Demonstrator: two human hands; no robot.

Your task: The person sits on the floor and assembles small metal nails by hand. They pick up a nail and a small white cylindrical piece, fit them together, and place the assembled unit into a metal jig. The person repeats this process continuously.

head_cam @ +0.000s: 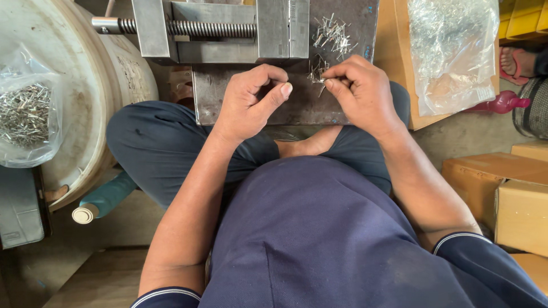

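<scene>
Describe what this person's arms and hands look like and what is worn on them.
Both forearms are bare. The left hand and right hand wear no gloves, rings or watch. Short navy sleeves with thin white trim end near the elbows, matching the navy shirt.

A dark, scuffed steel plate [262, 102] carries the work, resting flat in front of the seated person's crossed legs. Bolted across its far edge sits a grey metal vise [228, 28] with a threaded screw [211, 28] that runs out past the far left corner. Near the far right corner lies a loose scatter of thin silver metal pins [332, 33]. A smaller cluster of the same pins [317, 69] lies just nearer, right of the plate's middle. The near edge of the plate is bare, scratched metal.
</scene>
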